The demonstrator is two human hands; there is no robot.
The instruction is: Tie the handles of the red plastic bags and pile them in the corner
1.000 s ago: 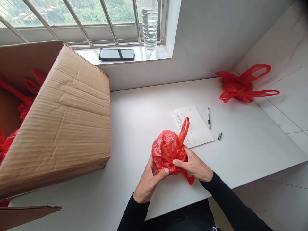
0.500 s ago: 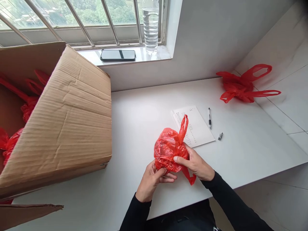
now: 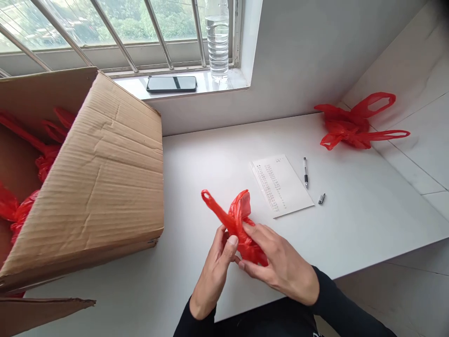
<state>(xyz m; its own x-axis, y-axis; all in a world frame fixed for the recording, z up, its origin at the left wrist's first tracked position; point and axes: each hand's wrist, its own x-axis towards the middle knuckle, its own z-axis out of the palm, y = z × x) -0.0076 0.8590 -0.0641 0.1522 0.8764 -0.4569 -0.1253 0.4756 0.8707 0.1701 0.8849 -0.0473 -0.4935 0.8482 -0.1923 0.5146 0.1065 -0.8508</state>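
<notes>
Between both hands, above the front part of the white table (image 3: 196, 173), is a crumpled red plastic bag (image 3: 242, 210). One narrow handle loop of it sticks out to the upper left. My left hand (image 3: 213, 271) grips the bag's lower left side, thumb on the near face. My right hand (image 3: 280, 262) wraps over its right side, with the fingers bent round it. What the bag contains, if anything, is hidden by the plastic. A paper pad (image 3: 284, 187) with handwritten columns lies just beyond the right hand.
A large open cardboard box (image 3: 122, 168) holding red bags (image 3: 24, 210) stands at the left. Right of the pad lie a pen (image 3: 306, 173) and its cap (image 3: 322, 199). Another red bag (image 3: 347, 128) sits at the far right. The windowsill bears a phone (image 3: 171, 84) and a water bottle (image 3: 218, 47).
The bag has been turned in my hands: its loop now points to the upper left instead of up and right. My right hand has shifted lower and covers more of it, uncovering the pad.
</notes>
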